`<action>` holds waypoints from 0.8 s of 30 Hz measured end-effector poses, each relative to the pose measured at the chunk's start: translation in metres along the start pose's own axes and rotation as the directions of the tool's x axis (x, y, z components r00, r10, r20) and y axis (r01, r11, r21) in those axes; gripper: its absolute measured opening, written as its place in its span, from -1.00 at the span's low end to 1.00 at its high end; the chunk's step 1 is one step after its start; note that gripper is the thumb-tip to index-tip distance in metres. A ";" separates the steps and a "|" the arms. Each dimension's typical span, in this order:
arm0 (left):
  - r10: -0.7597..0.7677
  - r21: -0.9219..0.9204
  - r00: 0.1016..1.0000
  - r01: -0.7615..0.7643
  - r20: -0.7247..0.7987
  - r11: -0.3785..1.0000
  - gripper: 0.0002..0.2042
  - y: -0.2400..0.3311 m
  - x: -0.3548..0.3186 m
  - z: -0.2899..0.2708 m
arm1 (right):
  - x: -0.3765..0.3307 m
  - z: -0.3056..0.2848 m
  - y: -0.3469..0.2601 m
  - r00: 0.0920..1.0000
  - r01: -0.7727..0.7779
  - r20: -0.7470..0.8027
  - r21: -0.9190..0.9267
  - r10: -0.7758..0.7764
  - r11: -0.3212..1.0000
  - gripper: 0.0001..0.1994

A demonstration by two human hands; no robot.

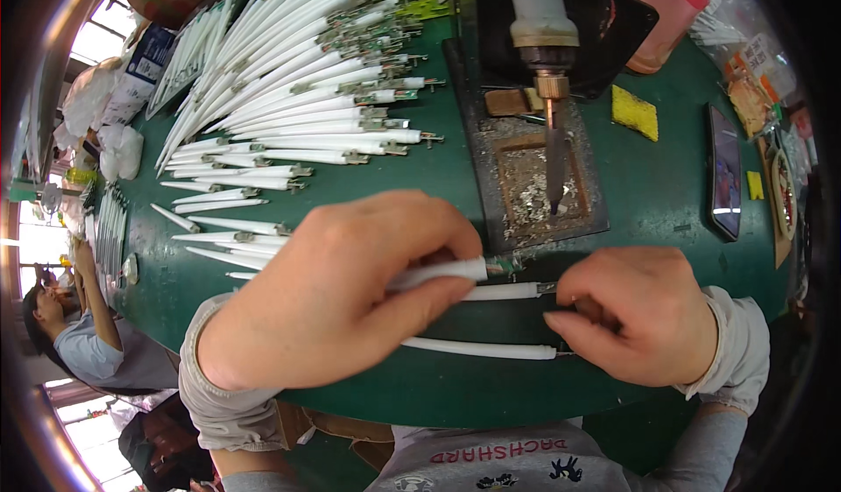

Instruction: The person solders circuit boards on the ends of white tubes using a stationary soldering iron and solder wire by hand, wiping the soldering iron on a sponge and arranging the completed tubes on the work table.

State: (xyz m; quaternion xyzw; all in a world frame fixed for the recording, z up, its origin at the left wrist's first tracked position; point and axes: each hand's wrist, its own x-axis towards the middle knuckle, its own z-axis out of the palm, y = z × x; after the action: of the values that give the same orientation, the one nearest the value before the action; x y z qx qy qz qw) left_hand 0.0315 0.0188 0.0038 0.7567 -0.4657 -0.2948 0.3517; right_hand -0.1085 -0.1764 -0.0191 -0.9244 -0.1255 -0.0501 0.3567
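Observation:
My left hand [342, 290] is closed around a white tube [442, 271] that has a small metal and green end pointing right. My right hand [644, 312] pinches the metal tip of a second white tube [504, 292] lying just below the first. A third white tube [477, 348] lies on the green table [666, 176] close to the front edge, its right end beside my right fingers. Both hands are low over the table's near edge.
A large fan of white tubes [289, 98] covers the table's left and far side. A soldering iron [545, 45] hangs over a dirty metal tray [543, 185]. A yellow sponge [634, 112] and a dark phone [725, 172] lie at right. Other people sit at lower left.

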 end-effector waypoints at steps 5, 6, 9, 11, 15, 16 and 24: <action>-0.055 -0.206 0.977 0.098 0.205 0.974 -0.83 0.004 0.015 0.010 | 0.003 -0.009 0.004 0.934 -0.357 0.129 0.383 0.334 0.852 -0.81; -0.054 -0.203 0.975 0.099 0.216 0.974 -0.83 0.004 0.017 0.013 | 0.004 -0.008 0.007 0.932 -0.362 0.151 0.450 0.330 0.816 -0.81; -0.133 -0.360 0.956 0.224 0.261 0.906 -0.81 0.004 0.021 0.021 | 0.003 -0.007 0.014 0.925 -0.380 0.198 0.531 0.325 0.757 -0.80; -0.199 -0.456 0.931 0.327 0.306 0.828 -0.80 0.003 0.021 0.024 | 0.002 -0.007 0.016 0.919 -0.394 0.226 0.548 0.324 0.738 -0.81; -0.262 -0.548 0.910 0.404 0.321 0.732 -0.80 0.002 0.018 0.025 | 0.003 -0.006 0.016 0.902 -0.431 0.263 0.599 0.342 0.675 -0.82; -0.234 -0.540 0.922 0.371 0.307 0.756 -0.80 0.001 0.017 0.026 | 0.004 -0.007 0.016 0.898 -0.439 0.276 0.600 0.342 0.669 -0.82; -0.164 -0.452 0.961 0.250 0.222 0.856 -0.83 -0.002 0.013 0.031 | 0.006 -0.004 0.018 0.851 -0.519 0.361 0.689 0.382 0.505 -0.82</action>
State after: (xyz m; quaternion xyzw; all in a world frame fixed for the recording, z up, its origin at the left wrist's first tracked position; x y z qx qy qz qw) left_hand 0.0138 -0.0007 -0.0169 0.6638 -0.3238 -0.5017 0.4504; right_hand -0.0981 -0.1910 -0.0271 -0.6841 0.0829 0.1776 0.7026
